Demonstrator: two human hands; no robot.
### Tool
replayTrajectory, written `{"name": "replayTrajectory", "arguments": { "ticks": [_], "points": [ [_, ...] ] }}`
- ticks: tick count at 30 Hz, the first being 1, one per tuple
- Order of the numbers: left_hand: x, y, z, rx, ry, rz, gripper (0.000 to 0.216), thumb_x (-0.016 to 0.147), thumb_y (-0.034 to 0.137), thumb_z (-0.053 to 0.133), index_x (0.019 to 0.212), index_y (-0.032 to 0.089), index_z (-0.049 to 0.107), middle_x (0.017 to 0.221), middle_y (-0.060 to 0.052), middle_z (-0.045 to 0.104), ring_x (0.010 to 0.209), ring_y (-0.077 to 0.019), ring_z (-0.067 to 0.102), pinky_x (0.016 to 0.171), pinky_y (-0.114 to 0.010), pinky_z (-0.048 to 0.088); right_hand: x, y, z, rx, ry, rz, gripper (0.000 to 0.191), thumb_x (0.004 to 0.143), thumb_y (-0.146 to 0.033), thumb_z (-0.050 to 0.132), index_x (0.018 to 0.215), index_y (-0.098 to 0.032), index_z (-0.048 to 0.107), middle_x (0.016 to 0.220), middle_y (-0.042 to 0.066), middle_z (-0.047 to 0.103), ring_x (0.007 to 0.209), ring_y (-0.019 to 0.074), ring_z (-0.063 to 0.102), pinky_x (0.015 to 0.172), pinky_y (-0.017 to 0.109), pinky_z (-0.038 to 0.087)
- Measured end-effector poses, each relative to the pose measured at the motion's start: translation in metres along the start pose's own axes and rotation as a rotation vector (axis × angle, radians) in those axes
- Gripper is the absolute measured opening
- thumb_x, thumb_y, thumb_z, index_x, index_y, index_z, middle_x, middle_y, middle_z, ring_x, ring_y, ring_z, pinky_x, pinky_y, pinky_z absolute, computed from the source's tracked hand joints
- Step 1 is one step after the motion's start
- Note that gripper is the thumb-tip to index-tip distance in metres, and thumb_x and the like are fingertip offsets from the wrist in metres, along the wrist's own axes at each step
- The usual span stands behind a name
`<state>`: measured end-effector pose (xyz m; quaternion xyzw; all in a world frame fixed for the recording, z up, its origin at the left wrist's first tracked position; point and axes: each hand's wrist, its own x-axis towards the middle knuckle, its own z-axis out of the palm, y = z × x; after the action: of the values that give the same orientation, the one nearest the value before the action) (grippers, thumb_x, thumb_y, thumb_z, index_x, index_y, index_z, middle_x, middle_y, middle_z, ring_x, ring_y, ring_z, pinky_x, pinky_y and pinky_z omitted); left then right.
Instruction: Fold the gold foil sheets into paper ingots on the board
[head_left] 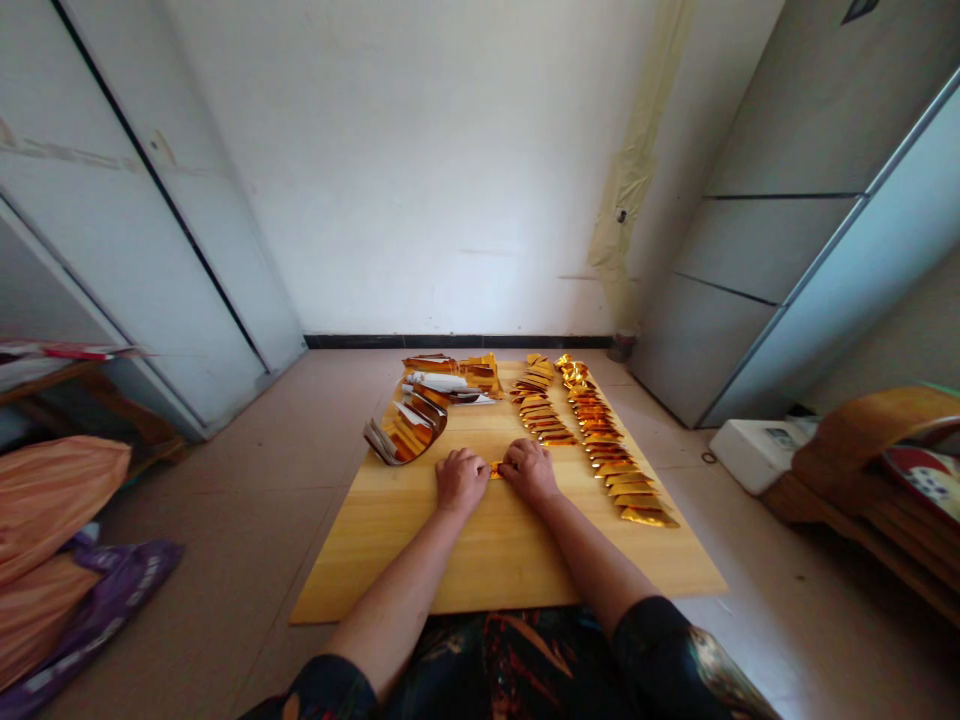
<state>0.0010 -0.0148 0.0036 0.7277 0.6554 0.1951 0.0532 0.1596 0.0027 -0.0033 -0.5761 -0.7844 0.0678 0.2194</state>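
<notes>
My left hand (460,480) and my right hand (529,470) rest side by side on a wooden board (420,560) laid on the floor. Both have their fingers curled and pinch a small gold foil piece (496,468) that shows between them. To the right, two rows of folded gold foil pieces (600,440) run away from me. To the left of my hands lies a curved stack of unfolded gold foil sheets (407,428), with more gold and white sheets (450,385) behind it.
A white wall stands beyond the board, with grey cabinet doors on both sides. Orange and purple bags (60,540) lie at the left. A white box (754,450) and a wooden chair (877,460) stand at the right.
</notes>
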Motion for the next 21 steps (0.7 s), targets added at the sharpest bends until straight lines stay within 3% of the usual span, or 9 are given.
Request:
{"name": "replayTrajectory", "arguments": {
  "ticks": [12, 21],
  "points": [
    [0.001, 0.009, 0.003, 0.074, -0.008, -0.042, 0.016, 0.086, 0.027, 0.050, 0.082, 0.021, 0.064, 0.096, -0.006, 0.063, 0.098, -0.0216, 0.051, 0.081, -0.036, 0.033, -0.001, -0.009, 0.004, -0.129, 0.004, 0.023, 0.012, 0.086, -0.032, 0.055, 0.085, -0.023, 0.062, 0.100, 0.003, 0.062, 0.098, 0.0197, 0.047, 0.080, 0.031, 0.029],
    [0.001, 0.008, 0.008, 0.103, 0.005, -0.023, 0.015, 0.086, 0.029, 0.051, 0.088, 0.020, 0.062, 0.098, -0.007, 0.061, 0.100, -0.0239, 0.049, 0.084, -0.040, 0.034, 0.003, -0.017, 0.006, -0.081, 0.014, 0.106, 0.019, 0.078, -0.040, 0.062, 0.079, -0.021, 0.060, 0.100, 0.005, 0.062, 0.098, 0.0217, 0.048, 0.080, 0.033, 0.029]
  ]
}}
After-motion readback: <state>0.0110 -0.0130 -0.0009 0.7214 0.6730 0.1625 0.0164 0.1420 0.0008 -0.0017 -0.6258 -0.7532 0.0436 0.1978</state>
